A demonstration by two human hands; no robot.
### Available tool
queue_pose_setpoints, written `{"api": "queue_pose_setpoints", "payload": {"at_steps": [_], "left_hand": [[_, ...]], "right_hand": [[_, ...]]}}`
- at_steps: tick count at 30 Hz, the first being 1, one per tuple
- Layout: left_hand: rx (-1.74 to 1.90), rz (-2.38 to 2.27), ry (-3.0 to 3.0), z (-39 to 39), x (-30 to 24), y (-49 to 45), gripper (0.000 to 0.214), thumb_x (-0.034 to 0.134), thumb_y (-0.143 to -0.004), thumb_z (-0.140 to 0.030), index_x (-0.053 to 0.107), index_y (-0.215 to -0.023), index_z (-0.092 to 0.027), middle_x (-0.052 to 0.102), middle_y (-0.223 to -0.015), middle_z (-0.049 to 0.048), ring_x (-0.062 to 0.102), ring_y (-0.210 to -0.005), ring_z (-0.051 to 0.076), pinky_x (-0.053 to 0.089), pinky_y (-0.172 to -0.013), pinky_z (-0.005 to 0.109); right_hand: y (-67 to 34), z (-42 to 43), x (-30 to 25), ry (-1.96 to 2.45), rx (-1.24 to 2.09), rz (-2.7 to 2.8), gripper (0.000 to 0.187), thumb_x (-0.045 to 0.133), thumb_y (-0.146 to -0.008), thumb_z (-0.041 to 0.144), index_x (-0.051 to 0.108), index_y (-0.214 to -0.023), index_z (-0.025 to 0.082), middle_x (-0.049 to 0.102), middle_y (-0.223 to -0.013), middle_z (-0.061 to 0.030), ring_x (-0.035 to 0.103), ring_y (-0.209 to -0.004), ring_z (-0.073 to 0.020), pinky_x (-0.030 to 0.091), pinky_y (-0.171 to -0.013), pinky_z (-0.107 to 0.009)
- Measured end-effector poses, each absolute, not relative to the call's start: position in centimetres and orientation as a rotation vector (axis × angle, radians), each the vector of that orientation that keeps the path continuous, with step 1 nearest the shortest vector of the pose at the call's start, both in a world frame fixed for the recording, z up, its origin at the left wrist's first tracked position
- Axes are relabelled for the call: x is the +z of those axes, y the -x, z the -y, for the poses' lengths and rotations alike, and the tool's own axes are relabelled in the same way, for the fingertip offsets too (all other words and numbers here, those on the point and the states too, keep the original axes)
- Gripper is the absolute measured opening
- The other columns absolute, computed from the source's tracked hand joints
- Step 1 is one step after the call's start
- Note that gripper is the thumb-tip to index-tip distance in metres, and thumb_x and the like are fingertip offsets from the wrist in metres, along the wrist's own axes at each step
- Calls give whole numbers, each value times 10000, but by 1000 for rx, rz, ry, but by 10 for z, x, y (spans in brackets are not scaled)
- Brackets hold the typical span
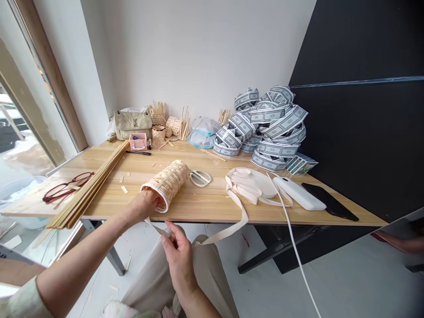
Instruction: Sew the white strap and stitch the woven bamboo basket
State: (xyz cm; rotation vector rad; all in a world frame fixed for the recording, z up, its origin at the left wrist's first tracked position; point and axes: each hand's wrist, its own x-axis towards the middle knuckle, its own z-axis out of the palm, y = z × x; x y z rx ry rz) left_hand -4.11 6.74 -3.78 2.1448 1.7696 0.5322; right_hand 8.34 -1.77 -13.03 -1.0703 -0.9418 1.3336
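A woven bamboo basket, shaped like a tube, lies on its side on the table with its open end towards me. White trim lines the rim of that mouth. My left hand reaches into the opening, its fingers hidden inside. From the rim a cream cloth tape hangs down to my right hand, which pinches it between thumb and fingers above my lap. Further along, the same tape runs up to a loose coil on the table. Beyond the basket lie scissors with pale handles.
Long bamboo strips and red glasses lie at left. Behind stand a handbag, a pink box and small baskets. Patterned rolls pile up at right, near a white power bank, its cable and a black phone.
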Motion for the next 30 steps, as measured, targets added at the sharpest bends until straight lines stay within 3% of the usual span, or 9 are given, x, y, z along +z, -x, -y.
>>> {"api": "queue_pose_setpoints", "payload": {"at_steps": [4,12,15,21,25,30], "left_hand": [[444,-1758,-2078,-64,-31,37,175,479,-863,-144,578,-724,-109,585,-721,-4,544,-638,107,451,-620,252],[411,-1759,-1901,-63,-28,33,218,493,-883,-290,569,-787,-110,554,-683,-17,515,-555,81,458,-547,230],[415,-1717,-1818,-61,-24,30,248,472,-894,-308,560,-777,-107,520,-616,-39,466,-466,57,421,-465,194],[502,-1624,-1726,-55,-27,20,252,432,-893,-193,516,-668,-117,442,-505,-66,393,-374,43,324,-372,165],[608,-1538,-1719,-55,-37,16,213,352,-778,-59,491,-638,-139,456,-518,-48,404,-346,46,289,-353,173],[665,-1438,-1708,-56,-47,14,174,329,-678,-89,488,-657,-157,504,-580,-23,441,-354,66,293,-340,183]], "right_hand": [[-73,4,-126,1075,1296,1000,453,584,-662,299,629,-1090,156,348,-565,68,331,-499,-87,335,-489,-216],[-68,-7,-99,1108,1224,1092,246,611,-593,198,716,-814,166,383,-460,71,330,-471,-91,310,-478,-217],[-67,-7,-98,1099,1255,1050,263,635,-567,198,715,-816,166,374,-456,76,328,-469,-87,298,-470,-214],[-66,2,-119,1057,1447,809,327,625,-619,316,650,-907,164,301,-527,93,211,-394,-45,165,-354,-189],[-67,12,-124,1001,1524,621,364,648,-620,371,580,-930,192,312,-579,95,190,-404,-30,139,-365,-173],[-64,16,-127,912,1652,475,435,670,-580,405,514,-935,207,302,-572,104,180,-419,-36,138,-370,-170]]}}
